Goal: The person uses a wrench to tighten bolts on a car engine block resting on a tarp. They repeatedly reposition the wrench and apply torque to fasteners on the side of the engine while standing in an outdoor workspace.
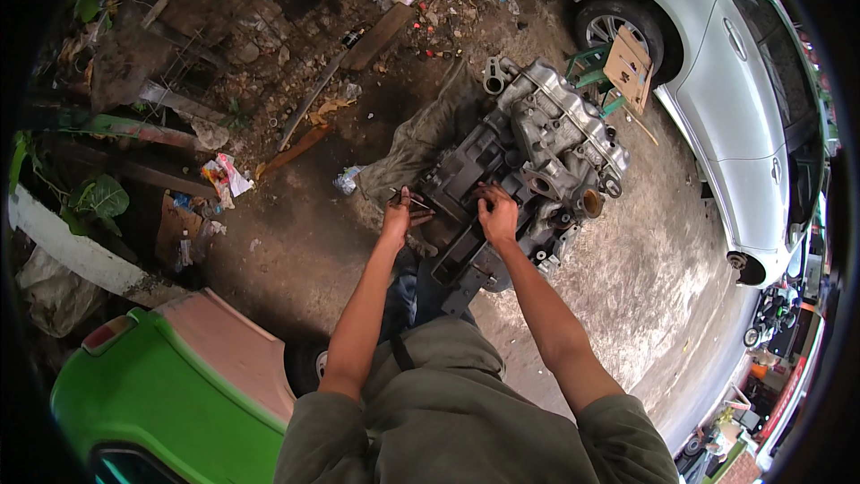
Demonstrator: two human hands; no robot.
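Note:
A car engine lies in front of me, its silver metal cover and intake pipes on the right and a dark, boxy part on the left. At the left edge of that dark part, my left hand is closed round a thin metal rod, perhaps a slim tool. My right hand rests over the middle of the engine with its fingers bent inward against the dark part. Whatever sits under those fingertips is hidden. A round brownish opening shows to the right of this hand.
A grey-green cloth lies beside the engine. Behind it are wooden planks and scattered litter. A silver car stands at the right, near a green stand with a board. A green car body is at the lower left.

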